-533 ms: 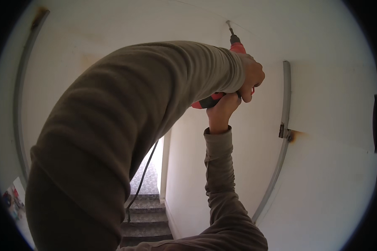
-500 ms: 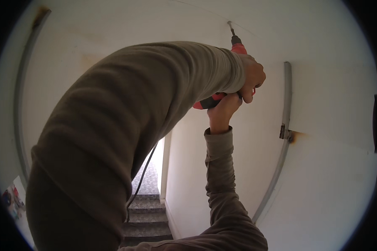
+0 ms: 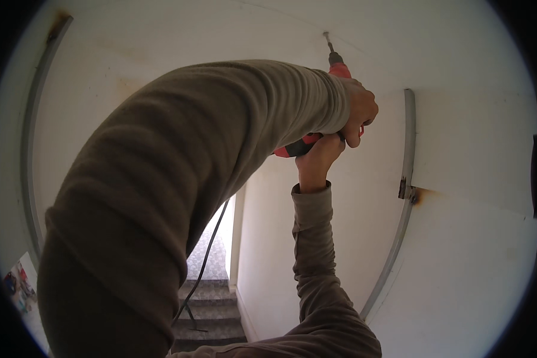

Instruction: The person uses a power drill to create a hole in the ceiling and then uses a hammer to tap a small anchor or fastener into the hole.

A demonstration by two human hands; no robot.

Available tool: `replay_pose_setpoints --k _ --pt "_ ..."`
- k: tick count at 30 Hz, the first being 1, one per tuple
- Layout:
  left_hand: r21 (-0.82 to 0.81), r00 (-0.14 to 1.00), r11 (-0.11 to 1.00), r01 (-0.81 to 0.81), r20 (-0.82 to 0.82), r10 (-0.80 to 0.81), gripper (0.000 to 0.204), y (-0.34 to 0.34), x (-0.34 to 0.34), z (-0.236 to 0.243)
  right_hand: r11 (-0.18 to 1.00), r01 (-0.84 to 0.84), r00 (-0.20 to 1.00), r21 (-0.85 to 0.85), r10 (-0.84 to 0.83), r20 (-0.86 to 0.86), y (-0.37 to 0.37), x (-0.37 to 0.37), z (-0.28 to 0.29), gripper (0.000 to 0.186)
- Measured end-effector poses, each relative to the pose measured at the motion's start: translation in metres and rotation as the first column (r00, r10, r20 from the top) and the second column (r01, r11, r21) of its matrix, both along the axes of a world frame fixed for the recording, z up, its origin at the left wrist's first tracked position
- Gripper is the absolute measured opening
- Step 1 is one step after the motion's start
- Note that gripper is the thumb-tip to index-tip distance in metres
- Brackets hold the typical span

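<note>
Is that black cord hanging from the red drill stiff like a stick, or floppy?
Probably floppy: the black cord droops in a loose curve toward the stairs. It would likely swing if nudged. The red drill looks fairly heavy, since the left hand and right hand both grip it.

Very little has moved in the half second. The red drill [image 3: 340, 70] and its bit [image 3: 327, 42] have slipped a touch to the left against the white ceiling [image 3: 221, 30]. The left hand [image 3: 359, 113] and right hand [image 3: 317, 160] gripping the drill have shifted left with it by the same small amount.
</note>
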State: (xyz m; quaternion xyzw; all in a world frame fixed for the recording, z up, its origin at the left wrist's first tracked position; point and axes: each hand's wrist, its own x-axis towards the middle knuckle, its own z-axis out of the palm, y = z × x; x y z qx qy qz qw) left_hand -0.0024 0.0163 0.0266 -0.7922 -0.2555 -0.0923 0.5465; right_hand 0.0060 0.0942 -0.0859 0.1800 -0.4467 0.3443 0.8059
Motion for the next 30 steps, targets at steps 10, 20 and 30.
replay_pose_setpoints --k 10,20,30 --pt "-0.020 0.999 0.998 -0.053 -0.015 0.053 0.042 -0.007 0.000 -0.001 0.999 0.031 0.999 0.037 -0.032 0.019 -0.003 0.000 -0.003 0.031" --pt "-0.023 1.000 1.000 0.002 -0.004 -0.002 0.047 -0.002 -0.002 0.001 0.998 0.060 0.998 -0.015 -0.060 -0.019 0.001 0.000 0.000 0.025" --pt "0.017 0.985 0.989 0.148 0.088 -0.149 0.040 -0.005 -0.016 -0.003 0.985 0.154 0.984 0.081 -0.160 0.081 0.002 0.008 0.003 0.021"
